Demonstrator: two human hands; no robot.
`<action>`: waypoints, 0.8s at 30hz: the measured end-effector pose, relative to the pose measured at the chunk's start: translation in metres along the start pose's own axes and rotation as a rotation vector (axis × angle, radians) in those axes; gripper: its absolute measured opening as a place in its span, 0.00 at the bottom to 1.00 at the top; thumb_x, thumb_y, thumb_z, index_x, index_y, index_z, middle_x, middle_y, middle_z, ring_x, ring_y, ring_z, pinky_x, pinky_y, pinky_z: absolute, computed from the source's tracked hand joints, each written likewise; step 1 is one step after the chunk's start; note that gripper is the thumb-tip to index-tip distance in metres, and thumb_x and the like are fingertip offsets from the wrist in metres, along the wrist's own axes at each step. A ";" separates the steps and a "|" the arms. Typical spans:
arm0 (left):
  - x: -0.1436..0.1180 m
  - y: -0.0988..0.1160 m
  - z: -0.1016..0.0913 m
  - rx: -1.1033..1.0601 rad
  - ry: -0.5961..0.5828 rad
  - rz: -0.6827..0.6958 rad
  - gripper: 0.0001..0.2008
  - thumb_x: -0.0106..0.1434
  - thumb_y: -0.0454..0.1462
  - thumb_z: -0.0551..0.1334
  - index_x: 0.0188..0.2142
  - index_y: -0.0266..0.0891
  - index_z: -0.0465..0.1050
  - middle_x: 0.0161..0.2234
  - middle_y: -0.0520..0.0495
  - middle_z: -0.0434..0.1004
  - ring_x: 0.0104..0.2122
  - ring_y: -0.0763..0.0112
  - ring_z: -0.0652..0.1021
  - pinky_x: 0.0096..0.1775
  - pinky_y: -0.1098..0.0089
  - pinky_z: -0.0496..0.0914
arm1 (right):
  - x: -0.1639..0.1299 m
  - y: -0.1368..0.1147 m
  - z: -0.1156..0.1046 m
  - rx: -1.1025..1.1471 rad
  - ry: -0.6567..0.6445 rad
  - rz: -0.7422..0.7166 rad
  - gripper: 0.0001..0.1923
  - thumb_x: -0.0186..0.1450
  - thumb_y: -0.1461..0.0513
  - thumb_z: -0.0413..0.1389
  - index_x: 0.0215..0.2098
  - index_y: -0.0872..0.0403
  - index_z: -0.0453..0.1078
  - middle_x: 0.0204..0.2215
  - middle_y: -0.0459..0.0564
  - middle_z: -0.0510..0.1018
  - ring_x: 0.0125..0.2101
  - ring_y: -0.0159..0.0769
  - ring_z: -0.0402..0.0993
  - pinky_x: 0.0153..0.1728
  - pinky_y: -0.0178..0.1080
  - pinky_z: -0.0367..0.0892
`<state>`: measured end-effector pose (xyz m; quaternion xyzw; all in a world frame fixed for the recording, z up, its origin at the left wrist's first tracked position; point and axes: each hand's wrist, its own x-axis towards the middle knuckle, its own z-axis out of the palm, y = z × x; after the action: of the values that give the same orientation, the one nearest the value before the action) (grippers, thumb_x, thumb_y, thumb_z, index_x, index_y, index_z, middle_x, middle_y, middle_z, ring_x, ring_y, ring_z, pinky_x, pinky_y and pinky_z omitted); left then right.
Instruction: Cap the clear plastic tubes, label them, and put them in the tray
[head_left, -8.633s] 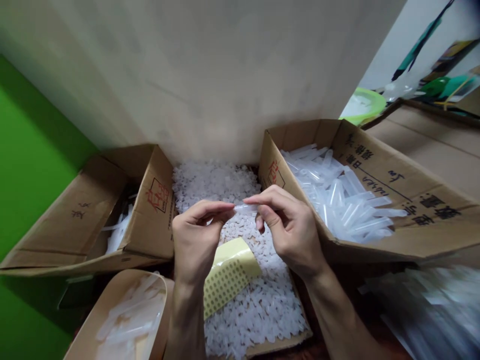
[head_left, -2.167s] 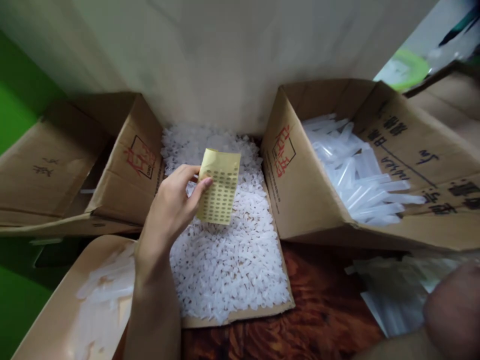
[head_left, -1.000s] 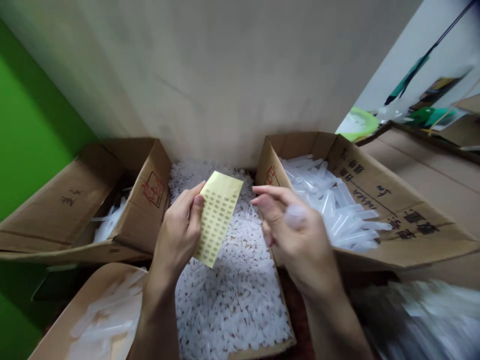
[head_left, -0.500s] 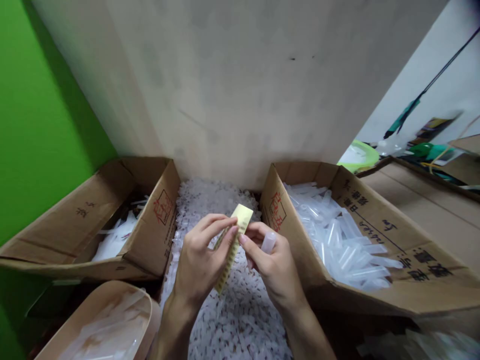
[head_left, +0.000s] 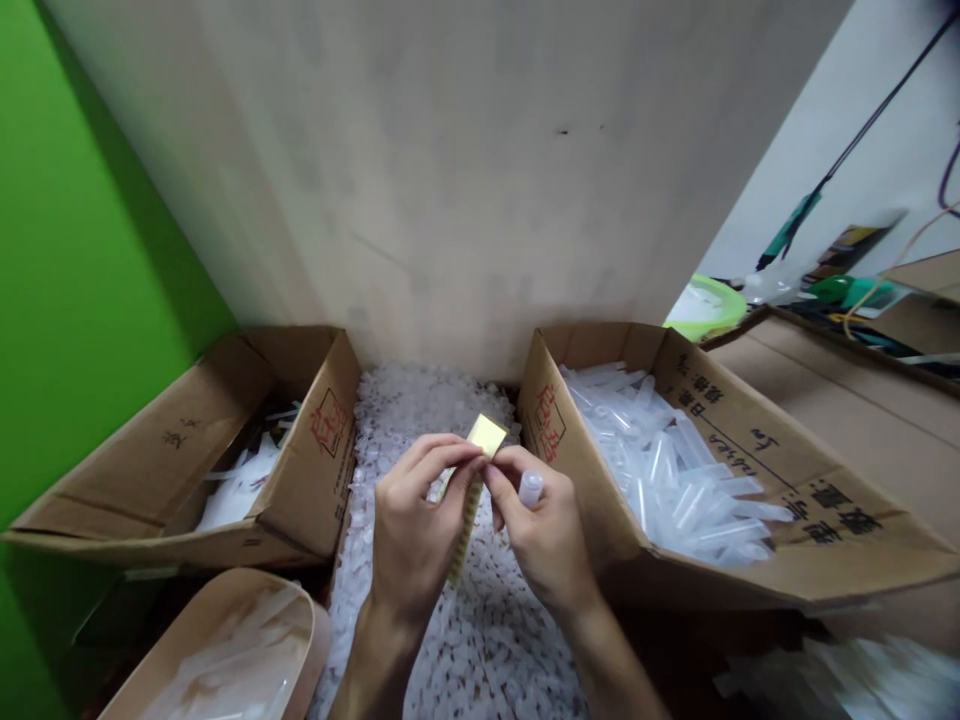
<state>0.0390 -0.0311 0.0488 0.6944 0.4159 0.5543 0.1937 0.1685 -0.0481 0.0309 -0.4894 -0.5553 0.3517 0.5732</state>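
My left hand (head_left: 416, 510) is closed, pinching a folded yellow strip of stickers (head_left: 489, 434) between thumb and forefinger. Rows of small marks run down the strip's lower part, which hangs behind my fingers. My right hand (head_left: 553, 530) is closed round a translucent plastic tube (head_left: 530, 488), whose round end sticks out between the fingers. Its thumb and fingertip meet the strip's edge, close against my left fingertips; whether a sticker is between them I cannot tell. Below both hands lies a deep layer of small whitish translucent plastic pieces (head_left: 487, 650).
On the right, a cardboard box (head_left: 847, 560) holds many clear tubes (head_left: 675, 480). Another cardboard box (head_left: 112, 470) on the left has white sheets (head_left: 240, 485) inside. A peach-coloured bin (head_left: 319, 630) with clear plastic stands at lower left. A pale panel (head_left: 450, 180) rises behind.
My right thumb and fingertip have moved up to my left fingertips at the strip. The strip has tilted, its top face now brighter. The view has shifted slightly.
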 end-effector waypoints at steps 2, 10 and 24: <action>0.001 0.000 -0.001 0.012 -0.009 0.011 0.07 0.68 0.30 0.65 0.37 0.42 0.80 0.38 0.48 0.83 0.39 0.68 0.82 0.44 0.68 0.78 | -0.001 0.001 0.000 -0.031 -0.001 -0.021 0.10 0.71 0.59 0.57 0.35 0.54 0.77 0.24 0.45 0.74 0.23 0.32 0.67 0.25 0.34 0.60; -0.001 0.000 0.003 0.136 -0.022 0.080 0.08 0.70 0.28 0.58 0.38 0.43 0.72 0.37 0.48 0.77 0.38 0.67 0.80 0.41 0.68 0.77 | 0.000 0.001 0.002 -0.088 0.026 -0.076 0.11 0.71 0.60 0.56 0.31 0.54 0.75 0.24 0.46 0.76 0.26 0.34 0.70 0.29 0.35 0.62; 0.001 -0.003 -0.002 0.086 -0.069 0.012 0.06 0.70 0.29 0.61 0.37 0.42 0.72 0.39 0.48 0.75 0.40 0.68 0.78 0.44 0.68 0.74 | -0.002 0.004 0.005 -0.096 0.021 -0.123 0.10 0.71 0.63 0.55 0.34 0.54 0.77 0.29 0.48 0.80 0.30 0.36 0.74 0.33 0.37 0.65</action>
<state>0.0364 -0.0295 0.0479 0.7232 0.4283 0.5129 0.1746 0.1640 -0.0480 0.0261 -0.4846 -0.5945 0.2837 0.5755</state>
